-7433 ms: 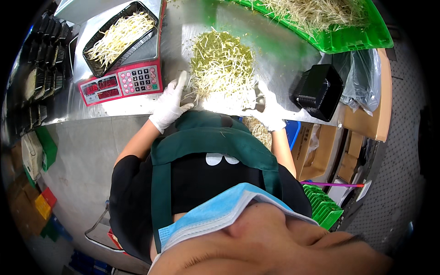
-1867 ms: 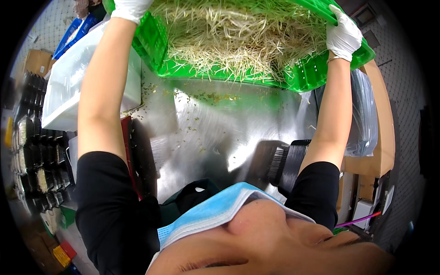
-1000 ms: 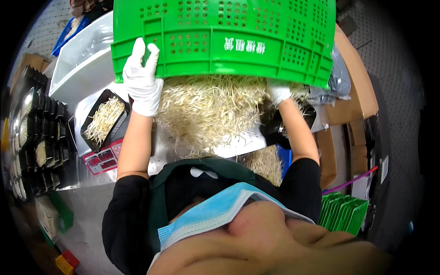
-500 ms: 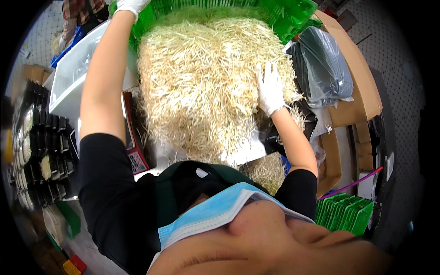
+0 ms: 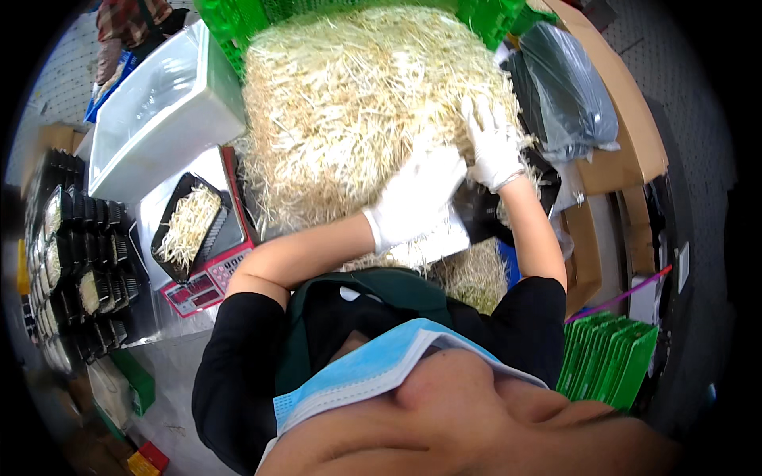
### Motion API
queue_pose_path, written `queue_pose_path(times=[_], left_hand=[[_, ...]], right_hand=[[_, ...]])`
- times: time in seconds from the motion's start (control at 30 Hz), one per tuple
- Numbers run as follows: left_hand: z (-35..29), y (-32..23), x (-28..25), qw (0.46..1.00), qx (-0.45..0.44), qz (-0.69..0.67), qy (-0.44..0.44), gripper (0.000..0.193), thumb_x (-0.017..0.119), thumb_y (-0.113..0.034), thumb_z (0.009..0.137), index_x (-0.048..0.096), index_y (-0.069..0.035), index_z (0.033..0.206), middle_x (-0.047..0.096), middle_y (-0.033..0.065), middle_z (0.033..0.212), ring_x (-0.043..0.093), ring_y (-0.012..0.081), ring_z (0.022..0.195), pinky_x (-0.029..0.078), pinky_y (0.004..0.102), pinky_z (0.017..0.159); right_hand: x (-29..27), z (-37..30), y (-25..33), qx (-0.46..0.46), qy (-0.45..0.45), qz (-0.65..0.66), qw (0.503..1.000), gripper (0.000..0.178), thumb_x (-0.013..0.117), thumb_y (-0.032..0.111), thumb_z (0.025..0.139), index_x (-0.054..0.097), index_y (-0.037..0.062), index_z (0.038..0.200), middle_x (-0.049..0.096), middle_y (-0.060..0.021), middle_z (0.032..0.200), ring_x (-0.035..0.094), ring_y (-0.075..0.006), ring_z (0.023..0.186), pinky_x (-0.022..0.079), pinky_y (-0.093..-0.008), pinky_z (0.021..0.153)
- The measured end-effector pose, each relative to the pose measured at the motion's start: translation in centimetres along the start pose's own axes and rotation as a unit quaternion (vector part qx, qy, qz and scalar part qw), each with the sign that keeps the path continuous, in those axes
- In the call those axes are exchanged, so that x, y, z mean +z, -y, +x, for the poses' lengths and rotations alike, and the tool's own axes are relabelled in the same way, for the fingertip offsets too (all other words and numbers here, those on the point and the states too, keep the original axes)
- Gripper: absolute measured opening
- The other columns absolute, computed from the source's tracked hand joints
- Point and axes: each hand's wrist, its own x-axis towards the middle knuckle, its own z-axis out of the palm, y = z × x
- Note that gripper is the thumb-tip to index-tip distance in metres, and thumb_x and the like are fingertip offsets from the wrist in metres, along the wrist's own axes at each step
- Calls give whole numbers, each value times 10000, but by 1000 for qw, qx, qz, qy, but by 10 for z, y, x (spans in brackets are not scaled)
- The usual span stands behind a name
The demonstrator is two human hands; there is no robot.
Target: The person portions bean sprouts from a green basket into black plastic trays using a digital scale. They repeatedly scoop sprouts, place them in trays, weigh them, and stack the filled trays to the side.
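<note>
A large heap of pale bean sprouts [image 5: 349, 103] lies in front of me. My right hand [image 5: 492, 151], in a white glove, rests on the heap's right side with its fingers stretched out and apart. At the heap's near edge, my gloved left hand [image 5: 417, 194] reaches across toward the right hand, its fingers extended and slightly blurred. Below the hands sits a black tray [image 5: 484, 214], partly covered by them and by sprouts. To the left, another black tray filled with sprouts [image 5: 189, 226] stands on a red-edged weighing scale [image 5: 208, 287].
Behind the heap rises a green crate [image 5: 484, 22]. A white foam box [image 5: 167, 119] stands at left, beside stacked black trays [image 5: 87, 262]. At right are bagged black trays [image 5: 563, 95] and a cardboard box [image 5: 627, 151]. Green baskets [image 5: 607, 361] stand lower right. Another person is at the far left.
My left hand has come down from the crate's far left rim to the near side of the sprouts, uncovering the scale and its tray. My right hand has shifted slightly right.
</note>
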Motion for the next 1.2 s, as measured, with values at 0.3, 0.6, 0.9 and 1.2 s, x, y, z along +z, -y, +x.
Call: queue_pose_path(times=[0.3, 0.6, 0.9, 1.2], left_hand=[[-63, -30, 139, 996, 52, 9, 70, 557, 546, -392, 838, 529, -30, 1261, 335, 163, 1462, 253, 331, 1376, 150, 496, 1133], [-114, 67, 115, 996, 52, 60, 49, 481, 611, -327, 799, 542, -204, 1258, 352, -8, 1470, 343, 199, 1332, 227, 460, 1094], [-152, 104, 93, 986, 90, 55, 131, 453, 524, -250, 835, 516, -187, 1284, 225, -26, 1537, 299, 236, 1363, 264, 479, 1096], [-236, -3, 98, 992, -71, 89, -57, 575, 523, -455, 825, 501, -174, 1326, 445, 32, 1409, 382, 215, 1322, 36, 577, 1116]], right_hand=[[51, -97, 26, 324, -91, 77, 938, 957, 496, 646, 842, 243, -86, 1403, 667, -220, 792, 655, -372, 671, 513, -446, 617], [74, -171, 0, 97, -144, 60, 983, 508, 588, 452, 859, 589, 102, 1226, 641, -169, 683, 616, -323, 575, 487, -414, 549], [47, -141, 28, -13, -247, 96, 964, 508, 709, 265, 785, 560, -2, 1191, 643, -172, 851, 617, -314, 673, 504, -394, 611], [161, -145, 109, -95, -167, 211, 958, 783, 622, 419, 816, 340, -77, 1353, 304, -313, 1391, 278, -464, 1289, 215, -525, 1068]])
